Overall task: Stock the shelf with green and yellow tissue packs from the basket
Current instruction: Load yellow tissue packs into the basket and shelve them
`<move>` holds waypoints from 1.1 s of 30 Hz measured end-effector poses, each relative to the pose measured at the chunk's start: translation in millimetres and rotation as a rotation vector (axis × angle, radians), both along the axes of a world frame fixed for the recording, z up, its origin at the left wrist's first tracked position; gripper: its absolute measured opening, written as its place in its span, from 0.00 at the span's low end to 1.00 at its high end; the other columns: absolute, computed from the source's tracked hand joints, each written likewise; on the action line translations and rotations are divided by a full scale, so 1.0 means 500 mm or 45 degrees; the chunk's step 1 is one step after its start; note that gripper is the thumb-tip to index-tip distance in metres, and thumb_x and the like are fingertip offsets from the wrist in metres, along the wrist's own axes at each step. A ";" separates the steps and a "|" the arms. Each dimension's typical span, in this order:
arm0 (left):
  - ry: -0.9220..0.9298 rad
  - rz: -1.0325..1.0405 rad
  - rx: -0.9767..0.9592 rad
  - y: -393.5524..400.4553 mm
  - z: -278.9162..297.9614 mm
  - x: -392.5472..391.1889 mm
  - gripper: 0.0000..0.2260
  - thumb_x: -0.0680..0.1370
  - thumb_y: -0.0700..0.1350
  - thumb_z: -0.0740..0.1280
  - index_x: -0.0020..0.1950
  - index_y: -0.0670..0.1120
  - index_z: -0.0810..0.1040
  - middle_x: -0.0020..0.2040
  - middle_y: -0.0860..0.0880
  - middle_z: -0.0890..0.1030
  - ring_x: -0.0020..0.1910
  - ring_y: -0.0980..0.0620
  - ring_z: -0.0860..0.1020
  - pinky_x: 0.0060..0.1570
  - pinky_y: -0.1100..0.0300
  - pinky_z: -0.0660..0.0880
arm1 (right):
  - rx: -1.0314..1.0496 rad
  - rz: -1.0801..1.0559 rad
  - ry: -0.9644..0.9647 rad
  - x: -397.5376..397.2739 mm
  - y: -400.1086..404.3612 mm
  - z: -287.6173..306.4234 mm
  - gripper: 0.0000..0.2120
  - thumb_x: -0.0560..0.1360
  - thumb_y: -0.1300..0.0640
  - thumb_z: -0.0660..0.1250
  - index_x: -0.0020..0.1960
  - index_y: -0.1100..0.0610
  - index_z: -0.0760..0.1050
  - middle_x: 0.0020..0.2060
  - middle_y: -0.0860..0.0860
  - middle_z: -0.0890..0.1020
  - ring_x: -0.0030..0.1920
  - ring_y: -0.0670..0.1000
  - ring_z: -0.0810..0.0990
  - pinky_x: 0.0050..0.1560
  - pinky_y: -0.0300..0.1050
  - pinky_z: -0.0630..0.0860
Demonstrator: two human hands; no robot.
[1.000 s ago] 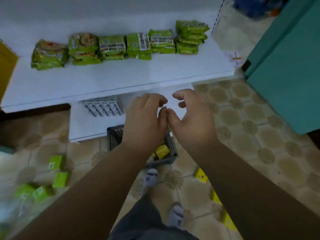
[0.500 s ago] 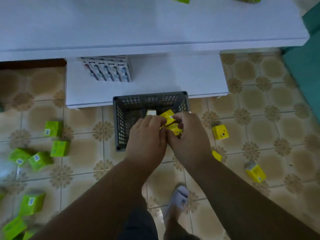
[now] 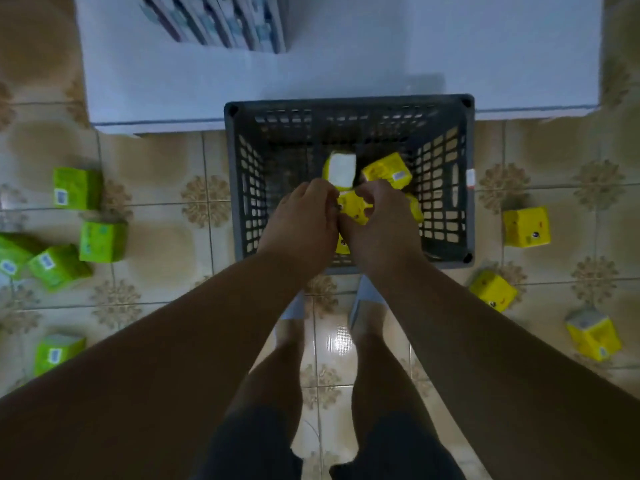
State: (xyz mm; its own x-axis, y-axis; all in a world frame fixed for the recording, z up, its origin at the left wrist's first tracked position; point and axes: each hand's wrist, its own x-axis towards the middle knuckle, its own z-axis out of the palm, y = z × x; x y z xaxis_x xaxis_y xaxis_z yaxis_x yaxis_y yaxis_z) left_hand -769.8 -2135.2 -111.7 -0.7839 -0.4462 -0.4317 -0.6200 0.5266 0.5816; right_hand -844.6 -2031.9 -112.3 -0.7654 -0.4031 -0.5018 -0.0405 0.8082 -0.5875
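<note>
A dark grey slatted basket (image 3: 446, 188) stands on the tiled floor against the low white shelf (image 3: 381, 64). Several yellow tissue packs lie inside it, one at the back right (image 3: 389, 169) and one showing its white end (image 3: 342, 169). Both my hands are down in the basket, side by side. My left hand (image 3: 299, 225) and my right hand (image 3: 381, 223) close together on one yellow tissue pack (image 3: 355, 207); my hands hide more yellow packs beneath.
Green tissue packs (image 3: 78, 188) (image 3: 102, 240) lie scattered on the floor at the left, yellow ones (image 3: 526, 226) (image 3: 493, 289) (image 3: 592, 334) at the right. A row of white-and-blue packs (image 3: 221, 20) stands on the low shelf. My legs and feet are below the basket.
My view has dropped from the upper shelf with green packs down to the basket. Both hands have gone into the basket and closed on a yellow pack.
</note>
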 end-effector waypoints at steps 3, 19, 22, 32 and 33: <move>-0.072 0.055 0.029 0.003 -0.131 -0.018 0.07 0.81 0.46 0.60 0.58 0.50 0.73 0.52 0.50 0.75 0.50 0.48 0.74 0.44 0.57 0.66 | 0.025 0.007 -0.030 -0.020 0.002 -0.129 0.22 0.72 0.48 0.73 0.63 0.52 0.73 0.61 0.52 0.75 0.57 0.54 0.77 0.52 0.53 0.77; -0.198 0.432 0.299 -0.003 -0.559 -0.047 0.11 0.80 0.49 0.60 0.63 0.52 0.71 0.43 0.56 0.72 0.36 0.59 0.71 0.29 0.62 0.65 | 0.316 -0.134 0.086 -0.095 -0.116 -0.622 0.41 0.66 0.38 0.75 0.71 0.54 0.63 0.66 0.59 0.68 0.67 0.61 0.69 0.64 0.54 0.71; -0.200 0.435 0.315 -0.010 -0.578 -0.046 0.10 0.82 0.53 0.59 0.60 0.52 0.72 0.44 0.54 0.76 0.39 0.55 0.76 0.30 0.62 0.69 | 0.370 -0.147 0.139 -0.103 -0.135 -0.649 0.44 0.66 0.39 0.75 0.72 0.57 0.58 0.66 0.59 0.68 0.67 0.62 0.69 0.65 0.55 0.71; -0.069 0.964 0.586 -0.023 -0.389 -0.016 0.16 0.82 0.50 0.60 0.61 0.40 0.76 0.56 0.38 0.80 0.46 0.44 0.78 0.44 0.55 0.76 | -0.252 -0.630 -0.223 -0.091 -0.071 -0.425 0.21 0.68 0.49 0.70 0.57 0.47 0.65 0.45 0.50 0.76 0.32 0.49 0.73 0.25 0.38 0.66; -0.045 1.073 0.662 -0.020 -0.338 -0.011 0.19 0.81 0.54 0.59 0.61 0.40 0.76 0.57 0.37 0.80 0.50 0.40 0.79 0.52 0.49 0.78 | -0.296 -0.667 -0.308 -0.078 -0.057 -0.368 0.22 0.67 0.49 0.69 0.58 0.45 0.67 0.47 0.51 0.78 0.32 0.50 0.74 0.25 0.40 0.69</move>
State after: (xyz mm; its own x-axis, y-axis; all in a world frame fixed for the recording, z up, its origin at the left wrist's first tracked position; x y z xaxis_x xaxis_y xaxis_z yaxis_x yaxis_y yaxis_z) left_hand -775.2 -2145.5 -280.6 -0.2806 -0.6004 -0.7488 -0.6959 -0.4101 0.5896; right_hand -883.7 -2060.4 -296.4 -0.7668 -0.1240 -0.6298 0.4831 0.5344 -0.6935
